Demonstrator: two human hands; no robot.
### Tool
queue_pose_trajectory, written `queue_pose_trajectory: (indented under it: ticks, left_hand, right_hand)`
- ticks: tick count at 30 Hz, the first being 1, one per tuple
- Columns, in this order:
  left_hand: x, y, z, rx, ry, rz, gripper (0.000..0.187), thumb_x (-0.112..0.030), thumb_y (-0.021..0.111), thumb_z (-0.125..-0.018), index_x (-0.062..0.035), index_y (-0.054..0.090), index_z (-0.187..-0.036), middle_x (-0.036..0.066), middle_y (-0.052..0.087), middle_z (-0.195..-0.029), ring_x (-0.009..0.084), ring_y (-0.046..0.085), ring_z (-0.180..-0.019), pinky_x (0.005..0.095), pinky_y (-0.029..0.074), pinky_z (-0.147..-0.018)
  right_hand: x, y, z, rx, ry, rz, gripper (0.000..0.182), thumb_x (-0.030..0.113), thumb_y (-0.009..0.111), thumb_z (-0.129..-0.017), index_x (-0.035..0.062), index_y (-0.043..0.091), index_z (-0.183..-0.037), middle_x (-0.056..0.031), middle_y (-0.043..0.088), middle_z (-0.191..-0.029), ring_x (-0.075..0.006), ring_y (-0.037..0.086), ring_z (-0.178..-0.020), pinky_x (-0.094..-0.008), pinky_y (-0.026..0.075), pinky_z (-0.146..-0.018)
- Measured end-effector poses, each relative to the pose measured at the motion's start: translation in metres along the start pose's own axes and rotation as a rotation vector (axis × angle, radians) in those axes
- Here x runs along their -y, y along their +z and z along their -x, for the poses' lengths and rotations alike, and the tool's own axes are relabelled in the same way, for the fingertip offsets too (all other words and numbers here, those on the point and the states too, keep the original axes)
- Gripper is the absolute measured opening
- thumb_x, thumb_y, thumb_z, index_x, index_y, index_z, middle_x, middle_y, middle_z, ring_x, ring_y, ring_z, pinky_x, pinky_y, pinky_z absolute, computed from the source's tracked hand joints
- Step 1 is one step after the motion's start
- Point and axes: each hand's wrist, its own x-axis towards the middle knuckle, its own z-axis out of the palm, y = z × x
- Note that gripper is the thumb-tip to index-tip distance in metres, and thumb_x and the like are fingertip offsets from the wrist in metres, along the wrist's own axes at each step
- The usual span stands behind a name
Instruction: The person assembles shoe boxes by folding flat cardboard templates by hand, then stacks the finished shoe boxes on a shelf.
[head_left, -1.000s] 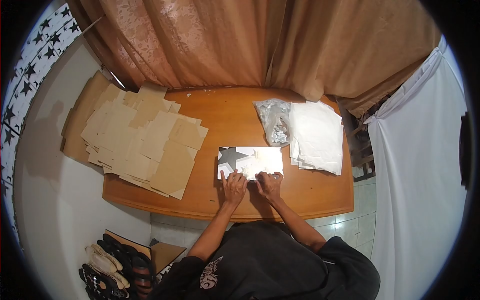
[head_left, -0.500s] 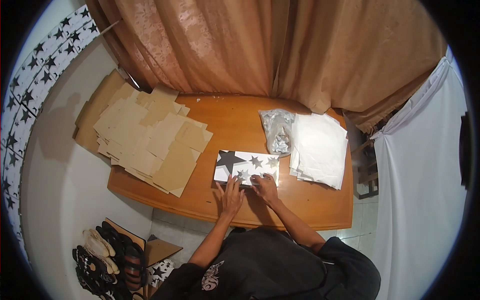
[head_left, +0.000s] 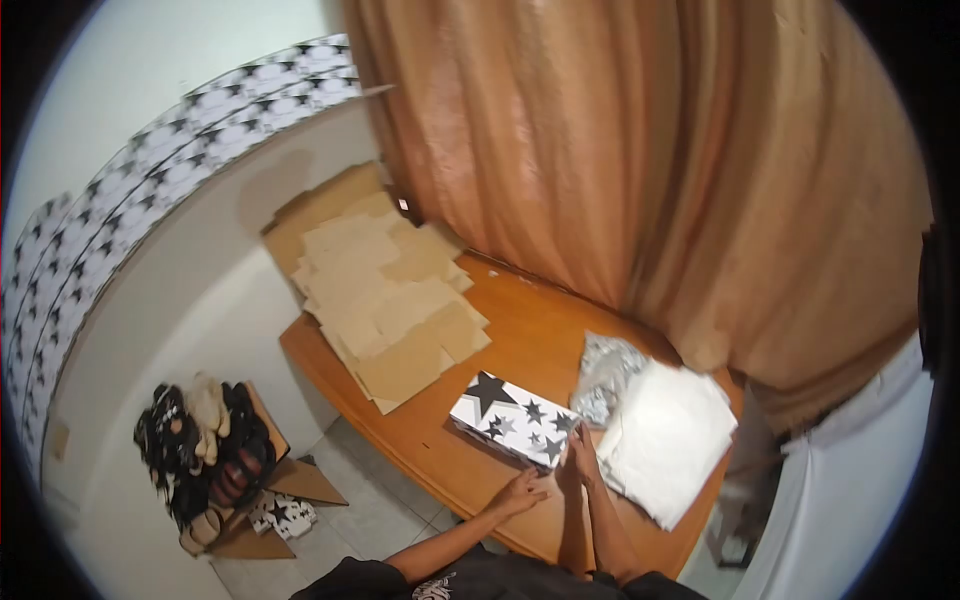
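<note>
Left hand (head_left: pixel 518 496) has cleared the box (head_left: pixel 512 421), fingers parted over open tabletop (head_left: pixel 530 335), right hand's (head_left: pixel 581 458) unclear at its end.

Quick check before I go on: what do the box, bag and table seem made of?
Box: probably cardboard with a smooth star-printed face; straight, stiff edges.
Bag: looks like thin, see-through plastic, crinkled and shiny.
Table: orange-brown with a slight sheen; varnished wood or laminate, grain too blurred to tell.
</note>
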Motion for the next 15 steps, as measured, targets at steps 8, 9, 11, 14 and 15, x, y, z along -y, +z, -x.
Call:
queue_pose_trajectory:
  ticks: [8, 9, 11, 14, 15]
  left_hand:
    - [-0.007, 0.008, 0.024, -0.329, 0.286, -0.190, 0.099, -0.031, 0.081, -0.085, -0.0043, 0.018, -0.157, 0.023, 0.030, -0.157, 0.0351, 0.049, -0.131, 0.0443, 0.049, -0.101]
    - [0.004, 0.008, 0.018, -0.414, 0.184, -0.158, 0.101, -0.030, 0.081, -0.085, -0.0057, 0.016, -0.158, 0.022, 0.029, -0.158, 0.0347, 0.050, -0.130, 0.0441, 0.049, -0.100]
    - [0.026, -0.005, -0.001, -0.510, 0.080, -0.123, 0.103, -0.029, 0.081, -0.084, -0.0072, 0.013, -0.158, 0.021, 0.028, -0.159, 0.0343, 0.051, -0.129, 0.0440, 0.049, -0.100]
    - [0.034, -0.015, -0.024, -0.362, -0.110, -0.142, 0.112, -0.023, 0.085, -0.078, -0.0073, 0.009, -0.159, 0.022, 0.028, -0.158, 0.0309, 0.048, -0.133, 0.0405, 0.044, -0.107]
    - [0.018, -0.010, -0.018, -0.331, -0.100, 0.017, 0.116, -0.022, 0.086, -0.077, -0.0054, 0.006, -0.158, 0.023, 0.027, -0.158, 0.0298, 0.050, -0.132, 0.0406, 0.045, -0.106]
  right_hand:
    - [0.047, 0.020, 0.008, 0.015, -0.270, 0.518, 0.105, -0.004, 0.073, -0.065, -0.0004, 0.020, -0.156, -0.0196, 0.055, -0.122, -0.0302, 0.056, -0.107, -0.0365, 0.049, -0.091]
    - [0.036, 0.025, -0.002, -0.075, -0.445, 0.583, 0.109, -0.003, 0.075, -0.064, -0.0007, 0.017, -0.156, -0.0233, 0.050, -0.134, -0.0344, 0.053, -0.120, -0.0387, 0.047, -0.100]
    - [0.007, 0.018, -0.046, 0.069, -0.389, 0.424, 0.109, -0.005, 0.070, -0.067, 0.0049, 0.012, -0.158, -0.0214, 0.043, -0.141, -0.0353, 0.050, -0.123, -0.0390, 0.046, -0.101]
    - [0.015, 0.012, -0.052, 0.215, -0.266, 0.301, 0.108, -0.007, 0.063, -0.069, 0.0102, 0.008, -0.161, -0.0182, 0.037, -0.146, -0.0343, 0.047, -0.126, -0.0389, 0.045, -0.102]
    - [0.024, 0.009, -0.051, 0.226, -0.199, 0.339, 0.108, -0.009, 0.062, -0.069, 0.0100, 0.008, -0.161, -0.0169, 0.038, -0.144, -0.0324, 0.048, -0.126, -0.0383, 0.044, -0.102]
